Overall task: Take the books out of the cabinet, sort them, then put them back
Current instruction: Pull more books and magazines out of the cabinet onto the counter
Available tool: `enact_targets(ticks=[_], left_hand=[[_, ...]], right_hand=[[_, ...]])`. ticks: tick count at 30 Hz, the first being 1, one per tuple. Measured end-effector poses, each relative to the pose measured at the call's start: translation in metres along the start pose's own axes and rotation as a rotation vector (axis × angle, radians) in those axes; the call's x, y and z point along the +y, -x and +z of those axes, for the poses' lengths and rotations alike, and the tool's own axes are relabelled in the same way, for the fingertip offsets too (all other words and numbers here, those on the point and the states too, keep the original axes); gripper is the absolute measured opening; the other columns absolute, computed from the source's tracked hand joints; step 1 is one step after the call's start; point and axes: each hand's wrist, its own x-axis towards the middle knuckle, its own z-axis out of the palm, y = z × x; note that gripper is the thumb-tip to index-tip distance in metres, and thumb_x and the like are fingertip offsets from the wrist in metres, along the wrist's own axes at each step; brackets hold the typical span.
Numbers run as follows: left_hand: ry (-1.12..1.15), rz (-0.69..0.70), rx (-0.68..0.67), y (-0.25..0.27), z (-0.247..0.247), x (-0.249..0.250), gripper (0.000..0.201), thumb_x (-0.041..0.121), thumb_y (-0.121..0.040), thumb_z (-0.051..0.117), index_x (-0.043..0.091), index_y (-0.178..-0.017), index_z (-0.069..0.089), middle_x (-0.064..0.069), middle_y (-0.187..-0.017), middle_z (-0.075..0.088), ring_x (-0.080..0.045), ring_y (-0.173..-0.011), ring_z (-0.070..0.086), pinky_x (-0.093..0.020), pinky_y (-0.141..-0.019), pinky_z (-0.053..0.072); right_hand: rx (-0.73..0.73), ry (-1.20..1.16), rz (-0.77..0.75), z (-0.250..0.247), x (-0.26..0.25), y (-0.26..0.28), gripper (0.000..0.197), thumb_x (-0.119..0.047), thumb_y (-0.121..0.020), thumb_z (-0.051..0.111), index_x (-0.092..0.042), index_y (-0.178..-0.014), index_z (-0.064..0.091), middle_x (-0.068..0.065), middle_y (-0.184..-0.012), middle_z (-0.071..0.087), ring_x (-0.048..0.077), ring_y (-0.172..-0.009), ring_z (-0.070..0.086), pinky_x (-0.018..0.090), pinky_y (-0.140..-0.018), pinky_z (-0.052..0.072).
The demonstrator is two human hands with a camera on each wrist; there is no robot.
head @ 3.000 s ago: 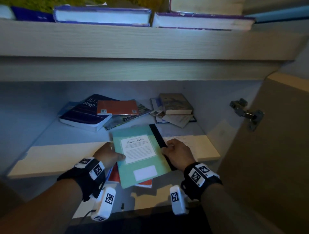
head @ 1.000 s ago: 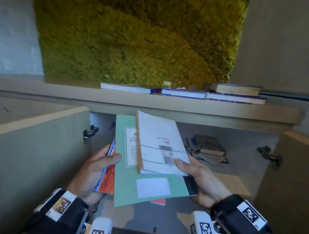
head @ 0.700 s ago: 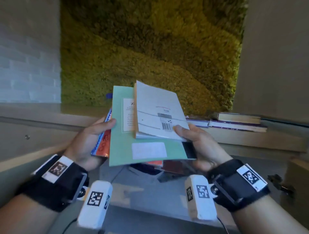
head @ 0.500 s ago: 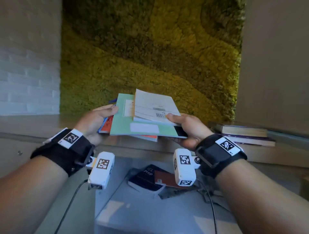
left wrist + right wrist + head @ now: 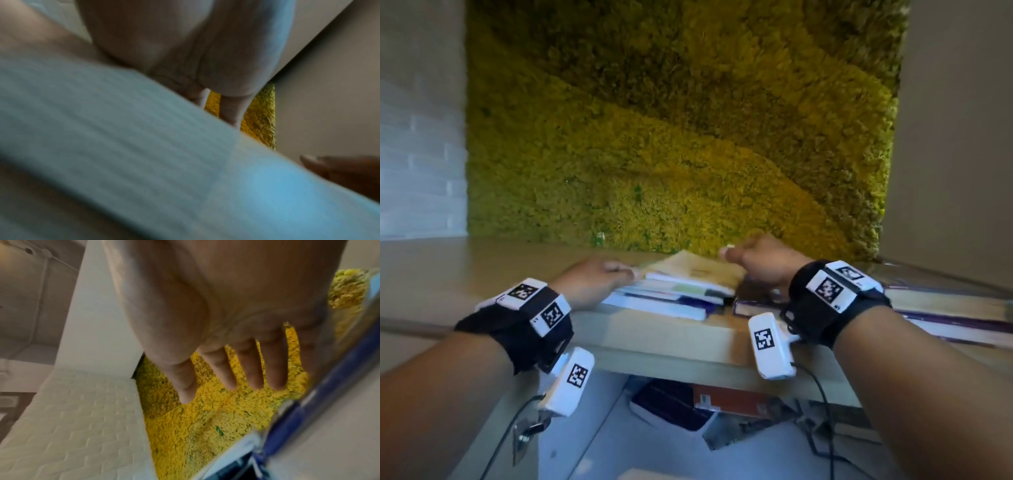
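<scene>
The stack of thin books (image 5: 681, 287), a tan cover on top and a teal one under it, lies on the cabinet top (image 5: 654, 335), on a white-edged book. My left hand (image 5: 616, 272) lies flat at the stack's left edge, fingers straight over the covers; the left wrist view shows those fingers (image 5: 232, 110) above a blurred teal cover (image 5: 144, 162). My right hand (image 5: 739, 255) hovers just above the stack's right corner, holding nothing. Its fingers (image 5: 226, 369) are straight and spread in the right wrist view, beside a blue-spined book (image 5: 308, 410).
More books (image 5: 945, 308) lie flat on the cabinet top to the right. Inside the cabinet below, a dark book and an orange one (image 5: 702, 401) stay on the shelf. A door hinge (image 5: 527, 431) is at lower left. A moss wall (image 5: 671, 137) stands right behind.
Both hands carried the stack from the cabinet up and forward and laid it on the cabinet top. The right hand has let go and lifted; the left hand has flattened at the stack's edge.
</scene>
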Motion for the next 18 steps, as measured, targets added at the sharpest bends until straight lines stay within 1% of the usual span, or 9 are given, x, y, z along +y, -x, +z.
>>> enact_targets(ticks=[2, 3, 5, 7, 9, 10, 13, 16, 18], left_hand=[[-0.025, 0.028, 0.025, 0.005, 0.009, -0.005, 0.026, 0.044, -0.092, 0.063, 0.03, -0.11, 0.074, 0.008, -0.12, 0.071, -0.015, -0.108, 0.064, -0.031, -0.096, 0.046], [-0.043, 0.047, 0.074, 0.008, 0.012, -0.004, 0.022, 0.046, -0.091, 0.062, 0.034, -0.105, 0.074, 0.01, -0.115, 0.072, -0.015, -0.104, 0.066, -0.033, -0.096, 0.048], [-0.083, 0.074, 0.236, 0.018, 0.017, -0.003, 0.013, 0.047, -0.089, 0.06, 0.044, -0.09, 0.073, 0.01, -0.104, 0.073, -0.02, -0.093, 0.068, -0.038, -0.092, 0.053], [-0.04, 0.127, 0.457, 0.032, 0.024, -0.006, 0.015, 0.045, -0.086, 0.056, 0.038, -0.083, 0.069, 0.002, -0.105, 0.07, -0.026, -0.092, 0.066, -0.041, -0.091, 0.053], [0.023, 0.284, 0.631, 0.059, 0.04, -0.014, 0.013, 0.038, -0.087, 0.055, 0.034, -0.086, 0.067, -0.008, -0.103, 0.067, -0.021, -0.09, 0.063, -0.03, -0.086, 0.05], [0.052, 0.362, 0.639, 0.078, 0.054, -0.017, 0.012, 0.033, -0.089, 0.057, 0.029, -0.091, 0.068, -0.009, -0.096, 0.067, -0.016, -0.082, 0.061, -0.024, -0.078, 0.048], [0.136, 0.422, 0.373, 0.13, 0.112, -0.038, 0.015, 0.027, -0.091, 0.059, 0.018, -0.095, 0.07, -0.006, -0.077, 0.067, -0.016, -0.067, 0.06, -0.024, -0.062, 0.046], [0.102, 0.265, 0.012, 0.146, 0.178, -0.079, 0.014, 0.033, -0.085, 0.062, 0.032, -0.096, 0.071, 0.004, -0.085, 0.071, -0.014, -0.075, 0.065, -0.028, -0.069, 0.05], [0.044, 0.109, -0.224, 0.139, 0.215, -0.108, 0.027, 0.033, -0.085, 0.066, 0.039, -0.111, 0.063, 0.001, -0.106, 0.069, -0.013, -0.09, 0.064, -0.029, -0.083, 0.049]], right_hand=[[-0.088, 0.097, -0.067, 0.005, 0.0, 0.009, 0.04, -0.054, -0.091, 0.066, -0.017, -0.104, 0.074, 0.002, -0.102, 0.072, 0.024, -0.098, 0.065, 0.035, -0.083, 0.054], [-0.096, 0.158, -0.11, 0.009, 0.001, 0.016, 0.035, -0.051, -0.094, 0.066, -0.017, -0.1, 0.074, 0.0, -0.093, 0.07, 0.02, -0.089, 0.063, 0.029, -0.071, 0.049], [-0.042, 0.202, -0.226, 0.019, 0.002, 0.034, 0.028, -0.042, -0.098, 0.065, -0.016, -0.1, 0.075, -0.002, -0.083, 0.069, 0.015, -0.076, 0.06, 0.028, -0.061, 0.042], [0.049, 0.053, -0.356, 0.03, 0.008, 0.062, 0.022, -0.038, -0.097, 0.066, -0.018, -0.1, 0.075, -0.007, -0.082, 0.071, 0.01, -0.073, 0.063, 0.03, -0.068, 0.047], [0.118, -0.16, -0.513, 0.042, 0.024, 0.096, 0.016, -0.033, -0.097, 0.066, -0.02, -0.1, 0.076, -0.011, -0.085, 0.073, 0.006, -0.08, 0.066, 0.03, -0.076, 0.051], [0.14, -0.238, -0.57, 0.05, 0.035, 0.113, 0.014, -0.028, -0.098, 0.066, -0.019, -0.1, 0.076, -0.01, -0.087, 0.073, 0.007, -0.082, 0.067, 0.03, -0.077, 0.052], [0.053, -0.384, -0.577, 0.079, 0.081, 0.156, 0.015, -0.014, -0.1, 0.063, -0.006, -0.097, 0.074, 0.011, -0.091, 0.074, 0.016, -0.081, 0.068, 0.032, -0.077, 0.054], [-0.132, -0.353, -0.327, 0.123, 0.145, 0.172, 0.013, -0.014, -0.101, 0.063, -0.01, -0.097, 0.074, -0.006, -0.08, 0.072, 0.005, -0.073, 0.065, 0.025, -0.072, 0.053], [-0.222, -0.258, -0.151, 0.149, 0.19, 0.17, 0.012, -0.018, -0.1, 0.064, -0.014, -0.107, 0.073, -0.012, -0.086, 0.071, 0.002, -0.078, 0.066, 0.031, -0.081, 0.055]])
